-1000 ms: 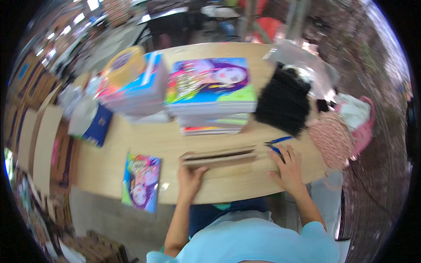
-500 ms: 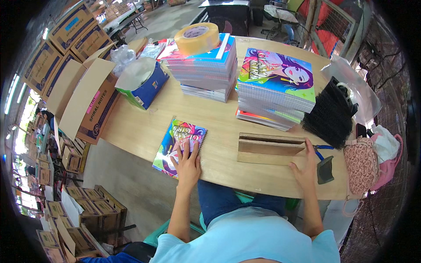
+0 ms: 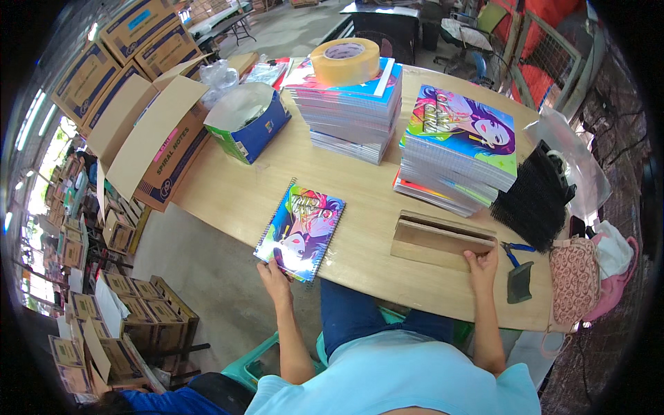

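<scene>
A colourful spiral notebook (image 3: 301, 229) lies flat near the front edge of the wooden table (image 3: 360, 207). My left hand (image 3: 274, 272) grips its near corner. My right hand (image 3: 482, 262) rests against the near right corner of a low wooden jig (image 3: 440, 239). Behind the jig stands a stack of similar notebooks (image 3: 456, 149), and a second stack (image 3: 351, 107) further left carries a roll of tan packing tape (image 3: 344, 60).
A bundle of black spiral bindings (image 3: 536, 198) lies at the right, with blue-handled pliers (image 3: 516, 248) and a pink pouch (image 3: 573, 278) nearby. A blue-green box (image 3: 248, 122) sits at the table's left. Open cardboard cartons (image 3: 149, 142) and flat stacks stand on the floor to the left.
My left hand moved from the wooden jig to the single notebook at the left and slid to its near corner. My right hand stayed at the jig's right end. The view swung left.
</scene>
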The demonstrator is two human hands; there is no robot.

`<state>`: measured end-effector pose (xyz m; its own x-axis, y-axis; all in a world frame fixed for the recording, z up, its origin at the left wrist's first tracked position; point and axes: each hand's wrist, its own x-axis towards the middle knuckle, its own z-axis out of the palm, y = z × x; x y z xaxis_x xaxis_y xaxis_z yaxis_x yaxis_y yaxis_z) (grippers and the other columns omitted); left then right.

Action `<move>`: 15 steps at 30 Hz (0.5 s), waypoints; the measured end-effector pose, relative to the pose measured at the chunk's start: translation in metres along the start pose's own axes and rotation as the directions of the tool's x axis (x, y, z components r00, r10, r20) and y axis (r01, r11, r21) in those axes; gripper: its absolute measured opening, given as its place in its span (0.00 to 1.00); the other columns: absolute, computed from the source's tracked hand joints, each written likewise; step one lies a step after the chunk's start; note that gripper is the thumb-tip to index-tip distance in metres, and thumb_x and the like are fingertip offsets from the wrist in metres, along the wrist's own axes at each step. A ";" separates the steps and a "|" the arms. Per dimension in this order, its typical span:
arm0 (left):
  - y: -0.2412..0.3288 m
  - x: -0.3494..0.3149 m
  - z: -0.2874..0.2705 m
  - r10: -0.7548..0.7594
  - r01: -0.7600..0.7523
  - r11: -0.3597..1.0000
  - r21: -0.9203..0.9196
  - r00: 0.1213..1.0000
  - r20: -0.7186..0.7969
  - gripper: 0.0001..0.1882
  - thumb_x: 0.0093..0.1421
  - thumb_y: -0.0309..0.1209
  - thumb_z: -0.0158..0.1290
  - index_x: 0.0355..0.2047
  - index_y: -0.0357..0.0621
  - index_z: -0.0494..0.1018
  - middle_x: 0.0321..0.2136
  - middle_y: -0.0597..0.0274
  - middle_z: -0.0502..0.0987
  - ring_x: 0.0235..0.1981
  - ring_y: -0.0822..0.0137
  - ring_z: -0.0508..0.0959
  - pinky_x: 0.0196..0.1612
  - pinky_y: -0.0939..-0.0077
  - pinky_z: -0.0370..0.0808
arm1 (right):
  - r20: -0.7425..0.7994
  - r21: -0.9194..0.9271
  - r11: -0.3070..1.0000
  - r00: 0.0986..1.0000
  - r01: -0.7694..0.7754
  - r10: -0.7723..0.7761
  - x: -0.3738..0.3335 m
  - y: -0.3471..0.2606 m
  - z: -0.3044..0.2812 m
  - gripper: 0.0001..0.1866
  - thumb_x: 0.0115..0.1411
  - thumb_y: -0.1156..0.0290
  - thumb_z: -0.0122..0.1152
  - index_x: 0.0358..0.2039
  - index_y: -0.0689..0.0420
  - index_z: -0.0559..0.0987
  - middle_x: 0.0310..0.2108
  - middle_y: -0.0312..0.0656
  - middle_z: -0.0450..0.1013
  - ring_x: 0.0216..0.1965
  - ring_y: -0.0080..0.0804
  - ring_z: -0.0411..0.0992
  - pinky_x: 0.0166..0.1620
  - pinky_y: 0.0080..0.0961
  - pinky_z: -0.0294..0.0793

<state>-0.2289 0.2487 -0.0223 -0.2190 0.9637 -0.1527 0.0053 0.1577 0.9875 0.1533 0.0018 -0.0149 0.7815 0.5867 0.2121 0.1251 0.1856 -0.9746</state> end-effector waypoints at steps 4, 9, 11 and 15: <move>0.006 -0.006 0.011 0.109 -0.100 0.989 0.110 0.991 -0.082 0.13 0.65 0.32 0.43 0.42 0.33 0.63 0.21 0.58 0.71 0.13 0.73 0.69 0.15 0.78 0.64 | -0.050 0.020 1.000 0.999 -0.020 0.020 -0.005 -0.009 0.001 0.36 0.52 0.81 0.66 0.59 0.64 0.59 0.52 0.45 0.66 0.53 0.31 0.66 0.57 0.26 0.66; -0.010 0.016 0.000 0.232 -0.172 0.906 0.388 0.966 -0.114 0.16 0.64 0.35 0.44 0.41 0.31 0.65 0.23 0.49 0.74 0.18 0.63 0.74 0.23 0.66 0.71 | 0.057 0.019 0.997 0.995 -0.078 0.077 0.009 -0.023 0.005 0.34 0.53 0.81 0.66 0.58 0.65 0.60 0.51 0.45 0.68 0.52 0.31 0.68 0.54 0.25 0.69; -0.015 0.035 -0.017 0.257 -0.198 0.868 0.455 0.964 -0.072 0.18 0.65 0.37 0.45 0.42 0.29 0.65 0.24 0.45 0.76 0.19 0.61 0.76 0.23 0.67 0.72 | 0.104 -0.001 0.994 0.988 -0.112 0.111 0.015 -0.028 -0.002 0.34 0.53 0.81 0.66 0.58 0.66 0.60 0.50 0.45 0.68 0.51 0.31 0.69 0.53 0.25 0.70; 0.090 0.018 -0.007 -0.062 0.000 0.751 0.660 0.996 0.071 0.24 0.64 0.39 0.52 0.48 0.27 0.66 0.21 0.50 0.76 0.12 0.65 0.75 0.16 0.74 0.74 | 0.051 -0.035 0.994 0.994 -0.100 0.101 0.013 -0.005 -0.031 0.35 0.53 0.81 0.66 0.58 0.67 0.60 0.50 0.46 0.69 0.50 0.31 0.70 0.51 0.24 0.71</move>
<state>-0.2397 0.2785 0.0642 -0.1492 0.9648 -0.2165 0.6481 0.2607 0.7156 0.1816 -0.0156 -0.0094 0.7579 0.6420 0.1156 0.0677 0.0988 -0.9928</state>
